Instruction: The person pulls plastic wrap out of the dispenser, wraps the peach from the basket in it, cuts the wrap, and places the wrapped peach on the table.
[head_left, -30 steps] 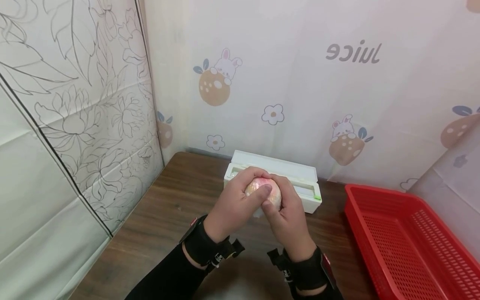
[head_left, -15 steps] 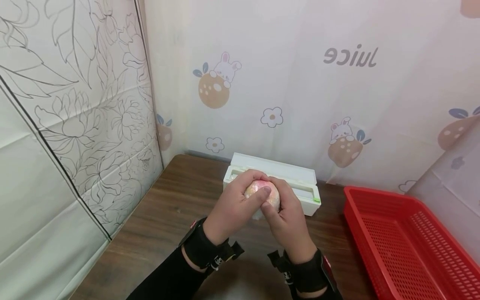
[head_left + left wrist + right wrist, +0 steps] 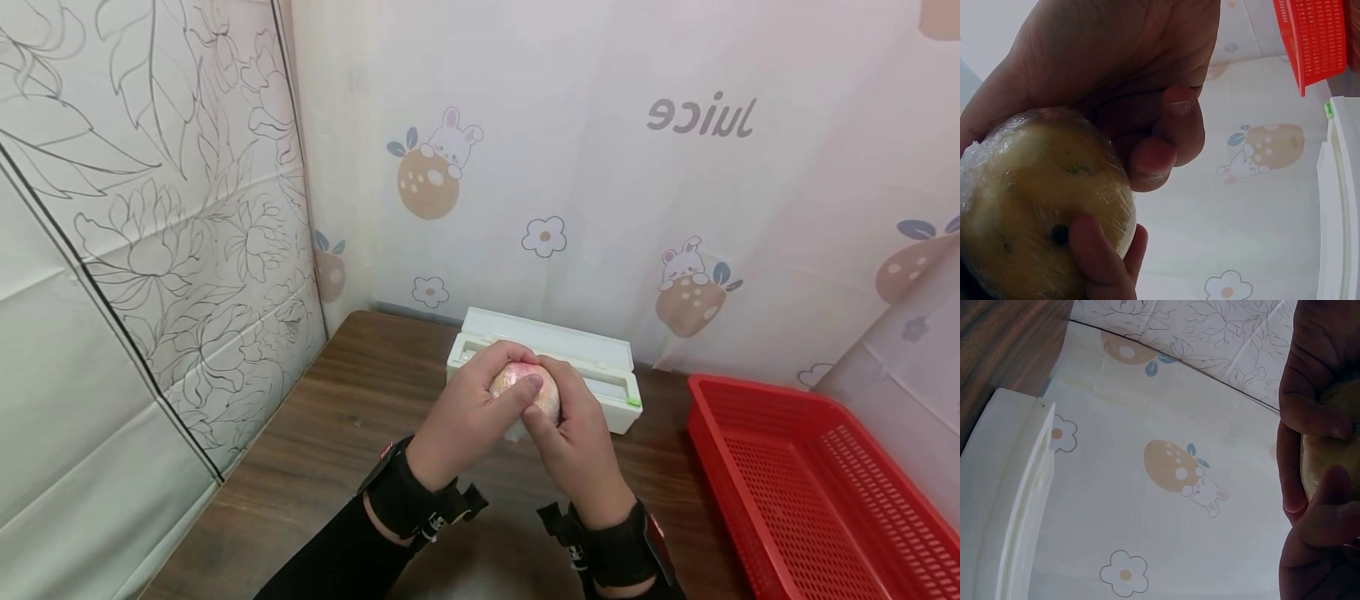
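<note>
A round pink-and-yellow fruit (image 3: 514, 371), wrapped in clear cling film, is held between both hands above the table. My left hand (image 3: 467, 421) grips its left side, with the thumb lying across the near face. My right hand (image 3: 581, 437) curls round the right side, its thumb pressing lower down. In the left wrist view the wrapped fruit (image 3: 1029, 187) shows a yellow underside with a small dark spot; a fingertip presses beside that spot. Only a sliver of the fruit (image 3: 1325, 459) appears in the right wrist view. A bit of clear film shows below it.
Behind the hands stands a long white cling film dispenser (image 3: 621, 414), its lid raised and a green slider at its right end. A red plastic basket (image 3: 718, 467) stands on the right of the brown wooden table (image 3: 322, 433). Patterned curtains hang behind and at the left.
The head view has tilted slightly, so everything sits a little lower. Both hands keep their hold on the wrapped fruit with hardly any movement.
</note>
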The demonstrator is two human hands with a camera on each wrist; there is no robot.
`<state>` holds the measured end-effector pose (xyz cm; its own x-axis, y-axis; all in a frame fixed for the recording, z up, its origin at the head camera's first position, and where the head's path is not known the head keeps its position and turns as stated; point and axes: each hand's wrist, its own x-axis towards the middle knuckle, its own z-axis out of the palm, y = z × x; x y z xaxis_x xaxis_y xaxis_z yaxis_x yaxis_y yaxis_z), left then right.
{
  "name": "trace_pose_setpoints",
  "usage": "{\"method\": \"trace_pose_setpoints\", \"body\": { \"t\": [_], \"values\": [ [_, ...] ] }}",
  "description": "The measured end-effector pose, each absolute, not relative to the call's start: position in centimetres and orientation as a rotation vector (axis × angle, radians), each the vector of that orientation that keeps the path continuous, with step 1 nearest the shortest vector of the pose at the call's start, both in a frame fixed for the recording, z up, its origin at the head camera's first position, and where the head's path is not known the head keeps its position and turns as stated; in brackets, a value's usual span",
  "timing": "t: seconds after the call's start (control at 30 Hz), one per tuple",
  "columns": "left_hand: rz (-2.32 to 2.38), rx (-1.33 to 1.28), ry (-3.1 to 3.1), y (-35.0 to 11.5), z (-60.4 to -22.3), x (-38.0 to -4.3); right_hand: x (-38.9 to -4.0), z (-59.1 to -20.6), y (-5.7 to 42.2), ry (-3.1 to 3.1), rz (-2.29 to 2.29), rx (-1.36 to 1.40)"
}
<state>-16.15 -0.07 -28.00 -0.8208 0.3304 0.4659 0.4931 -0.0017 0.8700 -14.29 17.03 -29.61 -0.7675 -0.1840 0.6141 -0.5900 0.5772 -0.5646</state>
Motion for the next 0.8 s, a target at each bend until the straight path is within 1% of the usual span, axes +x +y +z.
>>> {"method": "trace_pose_setpoints", "body": {
  "t": [0.4, 0.63, 0.8],
  "values": [
    [-1.869, -0.918, -2.155, -0.5, -28.0, -16.2, -14.5, -29.2, 17.5, -2.318, 1.085, 0.653],
    [-1.728, -0.927, -2.165, -1.3, -27.8, -16.6, -14.3, -28.3, 18.7, -2.349, 1.150, 0.523],
    [-1.675, -0.959, -2.146, -1.5, -27.7, -16.9, -14.4, -27.9, 19.2, -2.390, 1.190, 0.502]
  ]
}}
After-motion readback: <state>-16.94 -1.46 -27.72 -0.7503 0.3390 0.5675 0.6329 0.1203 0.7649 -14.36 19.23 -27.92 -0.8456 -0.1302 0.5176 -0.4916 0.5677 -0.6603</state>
